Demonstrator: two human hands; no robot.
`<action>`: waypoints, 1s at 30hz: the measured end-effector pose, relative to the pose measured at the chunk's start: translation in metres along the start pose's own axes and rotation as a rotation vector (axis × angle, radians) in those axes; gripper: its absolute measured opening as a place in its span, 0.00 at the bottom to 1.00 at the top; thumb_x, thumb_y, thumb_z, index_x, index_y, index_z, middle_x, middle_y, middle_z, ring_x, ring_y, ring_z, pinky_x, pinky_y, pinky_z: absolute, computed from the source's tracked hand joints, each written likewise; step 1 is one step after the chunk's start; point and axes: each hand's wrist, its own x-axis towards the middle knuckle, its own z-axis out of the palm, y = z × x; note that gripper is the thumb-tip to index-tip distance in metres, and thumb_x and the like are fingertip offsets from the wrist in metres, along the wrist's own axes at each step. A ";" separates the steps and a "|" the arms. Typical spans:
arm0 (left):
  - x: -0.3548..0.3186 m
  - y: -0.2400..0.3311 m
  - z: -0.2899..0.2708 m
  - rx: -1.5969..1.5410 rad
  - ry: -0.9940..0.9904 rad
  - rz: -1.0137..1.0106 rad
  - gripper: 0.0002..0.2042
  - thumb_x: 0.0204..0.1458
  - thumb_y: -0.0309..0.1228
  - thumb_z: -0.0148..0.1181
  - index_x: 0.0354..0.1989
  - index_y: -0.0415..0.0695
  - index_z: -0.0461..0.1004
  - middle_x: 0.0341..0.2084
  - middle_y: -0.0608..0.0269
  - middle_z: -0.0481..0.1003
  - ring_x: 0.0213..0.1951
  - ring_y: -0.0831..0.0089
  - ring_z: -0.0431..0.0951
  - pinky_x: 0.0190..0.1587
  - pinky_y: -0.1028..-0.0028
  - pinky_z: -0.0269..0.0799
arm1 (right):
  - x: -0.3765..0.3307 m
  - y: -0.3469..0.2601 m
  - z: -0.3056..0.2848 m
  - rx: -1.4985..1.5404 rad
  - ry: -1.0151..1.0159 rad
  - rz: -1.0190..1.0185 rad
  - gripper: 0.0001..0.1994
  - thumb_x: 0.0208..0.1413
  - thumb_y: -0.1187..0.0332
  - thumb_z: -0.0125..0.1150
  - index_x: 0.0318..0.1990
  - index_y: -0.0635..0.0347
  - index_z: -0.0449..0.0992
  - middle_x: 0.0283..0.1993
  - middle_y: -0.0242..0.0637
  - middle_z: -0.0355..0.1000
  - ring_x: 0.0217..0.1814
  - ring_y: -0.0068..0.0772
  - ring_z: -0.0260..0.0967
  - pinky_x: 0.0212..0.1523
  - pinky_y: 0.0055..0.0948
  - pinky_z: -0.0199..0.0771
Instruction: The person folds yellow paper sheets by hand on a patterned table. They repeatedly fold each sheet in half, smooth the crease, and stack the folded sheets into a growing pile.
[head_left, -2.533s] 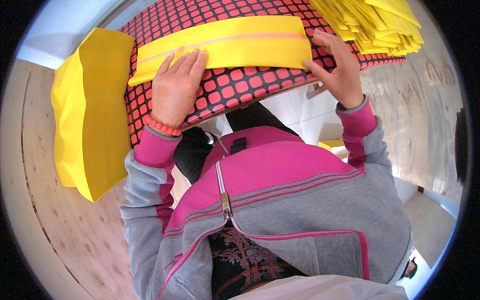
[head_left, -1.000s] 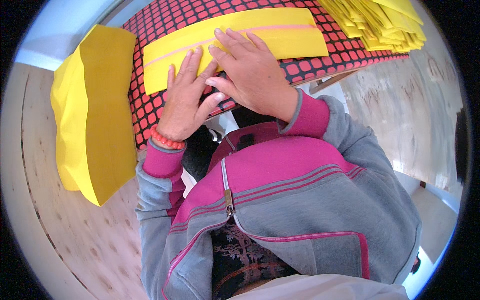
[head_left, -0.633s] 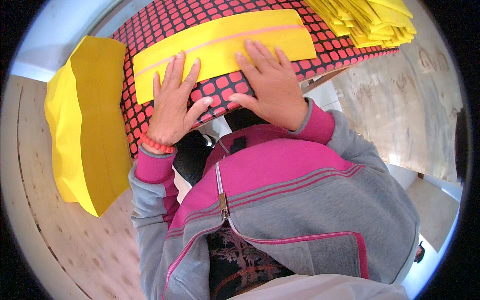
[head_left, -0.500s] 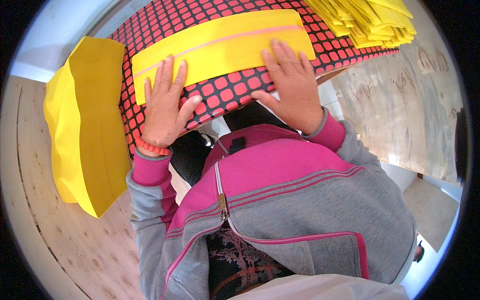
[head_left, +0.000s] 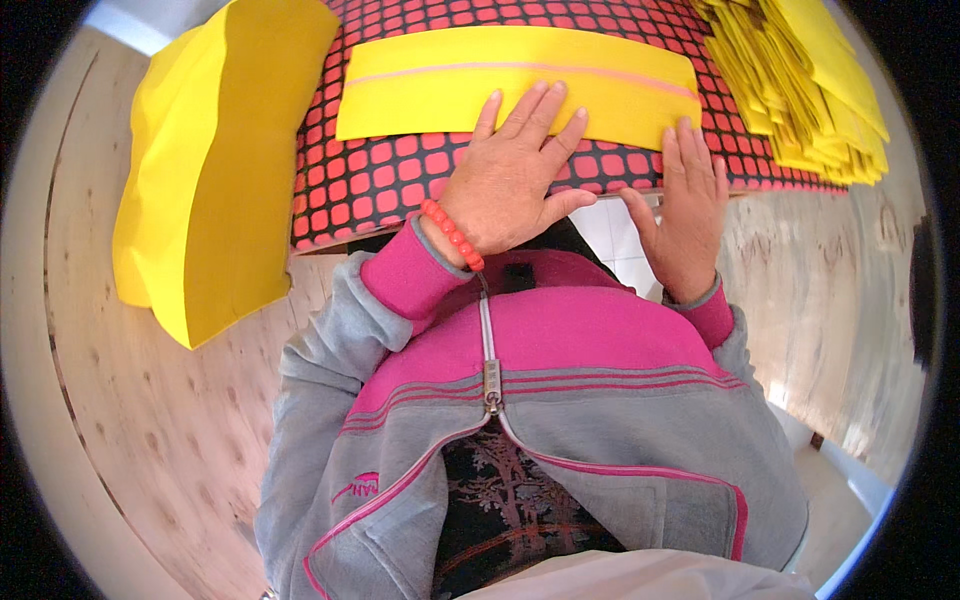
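Note:
A long folded yellow sheet (head_left: 520,85) with a thin pink line along it lies flat on a red-and-black checked surface (head_left: 370,180). My left hand (head_left: 510,180), with a red bead bracelet at the wrist, lies flat with fingers spread, the fingertips on the sheet's near edge around its middle. My right hand (head_left: 685,205) is flat and open too, its fingertips touching the near edge by the sheet's right end. Neither hand grips anything.
A stack of folded yellow sheets (head_left: 800,85) sits at the right end of the checked surface. A large yellow bag-like bundle (head_left: 215,170) hangs over its left end. Pale wooden boards (head_left: 150,430) lie on both sides below.
Both hands have slid to the right along the sheet's near edge; the left one went from the sheet's left end to its middle, the right one to its right end.

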 end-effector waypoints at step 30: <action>-0.046 0.036 0.018 -2.063 -0.358 -0.720 0.28 0.70 0.47 0.41 0.67 0.34 0.60 0.65 0.46 0.67 0.64 0.59 0.70 0.66 0.62 0.66 | 0.034 0.048 -0.026 0.460 0.008 -0.006 0.15 0.63 0.61 0.61 0.49 0.63 0.75 0.40 0.45 0.76 0.41 0.44 0.77 0.43 0.34 0.76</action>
